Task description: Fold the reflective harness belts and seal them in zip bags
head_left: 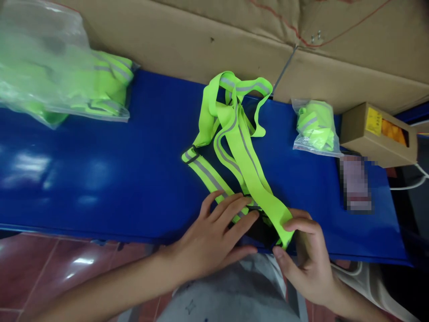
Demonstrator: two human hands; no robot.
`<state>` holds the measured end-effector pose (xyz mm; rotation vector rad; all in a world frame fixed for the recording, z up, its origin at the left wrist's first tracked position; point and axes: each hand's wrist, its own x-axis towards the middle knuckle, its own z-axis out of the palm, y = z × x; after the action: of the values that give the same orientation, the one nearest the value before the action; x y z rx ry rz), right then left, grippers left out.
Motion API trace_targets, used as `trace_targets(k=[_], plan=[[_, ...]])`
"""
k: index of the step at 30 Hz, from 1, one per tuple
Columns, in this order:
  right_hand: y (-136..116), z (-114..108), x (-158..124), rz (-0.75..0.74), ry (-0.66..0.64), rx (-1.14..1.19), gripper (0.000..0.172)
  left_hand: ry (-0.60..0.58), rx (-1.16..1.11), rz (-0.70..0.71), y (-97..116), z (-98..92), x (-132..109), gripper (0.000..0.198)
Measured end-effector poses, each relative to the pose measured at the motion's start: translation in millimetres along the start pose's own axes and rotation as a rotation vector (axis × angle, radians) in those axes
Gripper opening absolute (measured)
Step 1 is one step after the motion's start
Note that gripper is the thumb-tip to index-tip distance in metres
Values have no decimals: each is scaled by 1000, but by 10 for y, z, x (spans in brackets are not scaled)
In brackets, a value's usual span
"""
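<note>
A neon yellow-green reflective strap harness (246,147) with grey stripes lies loosely looped on the blue tabletop, stretching from the back toward the front edge. At its left bend sits a black plastic slider buckle (191,155). My left hand (219,235) rests over the lower straps, palm down and fingers spread, with the fingertips touching the webbing near a dark fitting. Between thumb and fingers of my right hand (306,255), the near end of the wide strap is pinched at the table's front edge. Part of that end is hidden by the fingers.
Clear bags of similar straps (103,85) lie at the back left. At the right are a smaller bagged strap (315,125), a cardboard box (378,134) with orange contents and a blurred-out phone-like object (355,183). Brown cardboard (187,40) stands along the back edge.
</note>
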<state>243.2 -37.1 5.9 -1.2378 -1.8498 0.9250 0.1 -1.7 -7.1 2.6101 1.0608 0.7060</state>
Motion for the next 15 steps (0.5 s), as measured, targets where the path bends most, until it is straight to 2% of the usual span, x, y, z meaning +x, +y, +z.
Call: trace_targets(k=[2, 4, 7, 11, 15], plan=[[5, -6, -21, 2, -16, -104, 38, 41, 60, -53, 49, -63, -67, 48], [23, -39, -39, 25, -31, -288, 40, 61, 143, -141, 91, -141, -155, 42], [65, -107, -46, 81, -29, -491, 43, 29, 187, -282, 118, -223, -290, 32], [66, -126, 4, 48, -76, -537, 32, 40, 115, -349, 158, -186, -346, 29], [-28, -82, 82, -39, -83, -465, 23, 93, 40, -285, 289, -76, -239, 28]])
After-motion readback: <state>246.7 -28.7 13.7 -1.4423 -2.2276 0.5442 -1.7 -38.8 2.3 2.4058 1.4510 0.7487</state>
